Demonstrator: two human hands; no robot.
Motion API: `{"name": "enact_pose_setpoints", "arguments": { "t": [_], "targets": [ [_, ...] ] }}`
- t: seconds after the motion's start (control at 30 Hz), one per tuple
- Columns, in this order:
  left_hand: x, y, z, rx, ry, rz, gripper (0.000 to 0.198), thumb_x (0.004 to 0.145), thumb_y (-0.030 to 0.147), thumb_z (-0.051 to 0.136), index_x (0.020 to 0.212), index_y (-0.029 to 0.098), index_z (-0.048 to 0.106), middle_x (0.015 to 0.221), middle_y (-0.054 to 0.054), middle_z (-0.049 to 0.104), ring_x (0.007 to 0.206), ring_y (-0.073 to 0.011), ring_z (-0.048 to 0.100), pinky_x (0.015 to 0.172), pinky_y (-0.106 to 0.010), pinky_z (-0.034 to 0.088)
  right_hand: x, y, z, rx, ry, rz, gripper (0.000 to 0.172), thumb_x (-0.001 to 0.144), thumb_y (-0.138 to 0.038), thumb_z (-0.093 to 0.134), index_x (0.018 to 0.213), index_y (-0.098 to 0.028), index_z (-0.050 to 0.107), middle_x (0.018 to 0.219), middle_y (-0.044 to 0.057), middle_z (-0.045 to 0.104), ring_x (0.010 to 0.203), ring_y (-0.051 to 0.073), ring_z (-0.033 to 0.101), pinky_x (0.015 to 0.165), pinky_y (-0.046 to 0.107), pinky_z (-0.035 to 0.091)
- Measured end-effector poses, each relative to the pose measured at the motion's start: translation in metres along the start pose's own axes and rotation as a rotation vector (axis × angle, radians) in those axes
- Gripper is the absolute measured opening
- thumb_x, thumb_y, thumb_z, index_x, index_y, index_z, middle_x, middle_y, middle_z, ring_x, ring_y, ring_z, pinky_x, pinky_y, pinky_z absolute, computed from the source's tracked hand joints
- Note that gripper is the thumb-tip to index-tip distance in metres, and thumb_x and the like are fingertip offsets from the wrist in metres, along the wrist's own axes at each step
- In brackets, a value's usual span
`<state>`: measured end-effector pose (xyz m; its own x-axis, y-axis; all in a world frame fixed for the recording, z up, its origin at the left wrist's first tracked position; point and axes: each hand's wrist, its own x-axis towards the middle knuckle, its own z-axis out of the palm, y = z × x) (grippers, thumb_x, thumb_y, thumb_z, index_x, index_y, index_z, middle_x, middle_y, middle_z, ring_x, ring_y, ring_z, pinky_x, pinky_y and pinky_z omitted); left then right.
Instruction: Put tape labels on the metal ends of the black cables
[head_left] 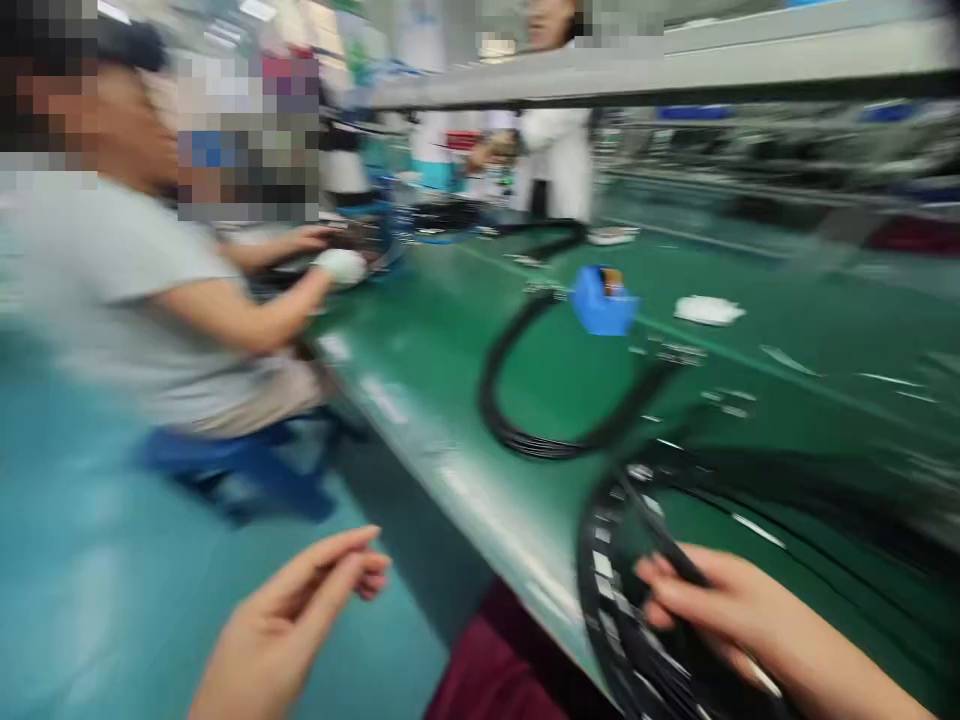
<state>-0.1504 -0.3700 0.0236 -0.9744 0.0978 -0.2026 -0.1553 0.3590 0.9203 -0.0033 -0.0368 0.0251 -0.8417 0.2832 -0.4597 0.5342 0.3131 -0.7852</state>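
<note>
My right hand (705,600) is closed around a black cable (679,560), pinching it between thumb and fingers. Beneath and to the left of this hand lies a coiled bundle of black cables (600,580) with white labels or bands along it, near the front edge of the green table. My left hand (300,610) hangs over the floor left of the table edge, its fingers curled loosely together, and I see nothing in it. Motion blur hides the finer details.
A U-shaped black cable bundle (540,440) lies on the green table mat (420,330), by a blue tape dispenser (604,300) and a white object (709,310). At left a co-worker (172,300) sits on a blue stool (240,465). A pale shelf beam (675,70) crosses above the table.
</note>
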Motion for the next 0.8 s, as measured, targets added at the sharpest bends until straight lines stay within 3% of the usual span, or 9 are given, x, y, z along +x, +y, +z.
{"name": "enact_pose_setpoints", "arguments": {
  "t": [0.07, 0.13, 0.2, 0.27, 0.47, 0.57, 0.63, 0.7, 0.8],
  "targets": [
    [-0.01, 0.025, 0.097, -0.172, -0.381, -0.002, 0.039, 0.068, 0.047, 0.069, 0.094, 0.019, 0.069, 0.086, -0.006, 0.073, 0.079, -0.0216, 0.067, 0.078, -0.031, 0.054, -0.013, -0.005, -0.028, 0.101, 0.088, 0.068, 0.024, 0.078, -0.046, 0.064, 0.08, -0.022, 0.069, 0.074, 0.003, 0.067, 0.051, 0.011, 0.052, 0.042, 0.023, 0.038],
    [-0.03, 0.049, 0.166, -0.308, -0.623, -0.014, 0.036, 0.075, 0.046, 0.064, 0.098, 0.019, 0.068, 0.091, -0.006, 0.073, 0.083, -0.0192, 0.066, 0.08, -0.03, 0.052, -0.015, -0.011, -0.046, 0.292, 0.05, -0.008, 0.029, 0.076, -0.045, 0.066, 0.076, -0.016, 0.069, 0.064, 0.0, 0.061, 0.039, 0.004, 0.038, 0.038, 0.021, 0.027],
    [-0.047, 0.066, 0.206, -0.332, -0.856, -0.034, 0.033, 0.077, 0.041, 0.064, 0.098, 0.017, 0.068, 0.09, -0.007, 0.072, 0.082, -0.0179, 0.065, 0.078, -0.028, 0.051, -0.015, -0.016, -0.051, 0.422, 0.064, -0.036, 0.03, 0.071, -0.042, 0.069, 0.079, -0.014, 0.068, 0.053, -0.004, 0.054, 0.037, 0.003, 0.033, 0.037, 0.019, 0.021],
    [-0.061, 0.073, 0.224, -0.322, -1.007, -0.054, 0.029, 0.075, 0.037, 0.066, 0.092, 0.015, 0.07, 0.085, -0.008, 0.072, 0.077, -0.017, 0.064, 0.074, -0.027, 0.051, -0.016, -0.019, -0.047, 0.479, 0.095, -0.035, 0.03, 0.068, -0.04, 0.071, 0.082, -0.013, 0.068, 0.051, -0.005, 0.052, 0.037, 0.003, 0.033, 0.036, 0.018, 0.02],
    [-0.115, 0.044, 0.23, -0.372, -1.074, -0.122, 0.028, 0.074, 0.037, 0.064, 0.082, 0.012, 0.072, 0.084, -0.009, 0.071, 0.077, -0.0192, 0.063, 0.075, -0.031, 0.05, -0.024, -0.015, -0.033, 0.437, 0.135, -0.102, 0.027, 0.069, -0.037, 0.07, 0.08, -0.012, 0.067, 0.077, 0.004, 0.069, 0.037, 0.002, 0.032, 0.035, 0.019, 0.02],
    [-0.134, 0.027, 0.222, -0.299, -1.177, 0.001, 0.021, 0.071, 0.031, 0.066, 0.083, 0.015, 0.073, 0.085, -0.007, 0.071, 0.081, -0.0207, 0.063, 0.078, -0.032, 0.049, -0.034, -0.019, -0.032, 0.423, 0.164, -0.152, 0.03, 0.074, -0.039, 0.065, 0.087, -0.012, 0.066, 0.072, 0.002, 0.067, 0.038, 0.002, 0.031, 0.036, 0.019, 0.019],
    [-0.133, 0.024, 0.208, -0.257, -1.204, 0.002, 0.024, 0.073, 0.032, 0.064, 0.089, 0.017, 0.072, 0.081, -0.007, 0.071, 0.077, -0.0201, 0.064, 0.073, -0.031, 0.051, -0.042, -0.022, -0.032, 0.378, 0.176, -0.165, 0.032, 0.078, -0.04, 0.061, 0.091, -0.011, 0.066, 0.067, 0.0, 0.063, 0.039, 0.003, 0.031, 0.037, 0.019, 0.02],
    [-0.118, 0.026, 0.187, -0.226, -1.097, 0.006, 0.029, 0.078, 0.036, 0.059, 0.098, 0.018, 0.069, 0.08, -0.006, 0.071, 0.073, -0.0188, 0.064, 0.068, -0.03, 0.052, -0.049, -0.024, -0.033, 0.311, 0.163, -0.155, 0.03, 0.08, -0.039, 0.058, 0.09, -0.012, 0.066, 0.063, -0.002, 0.059, 0.04, 0.004, 0.032, 0.038, 0.019, 0.022],
    [-0.076, 0.034, 0.154, -0.114, -0.763, 0.19, 0.027, 0.078, 0.039, 0.061, 0.096, 0.021, 0.069, 0.084, -0.004, 0.072, 0.077, -0.018, 0.065, 0.076, -0.029, 0.052, -0.055, -0.023, -0.037, 0.277, 0.172, -0.171, 0.021, 0.08, -0.032, 0.058, 0.082, -0.013, 0.064, 0.064, -0.001, 0.06, 0.049, 0.006, 0.043, 0.045, 0.018, 0.033]
  ]
}}
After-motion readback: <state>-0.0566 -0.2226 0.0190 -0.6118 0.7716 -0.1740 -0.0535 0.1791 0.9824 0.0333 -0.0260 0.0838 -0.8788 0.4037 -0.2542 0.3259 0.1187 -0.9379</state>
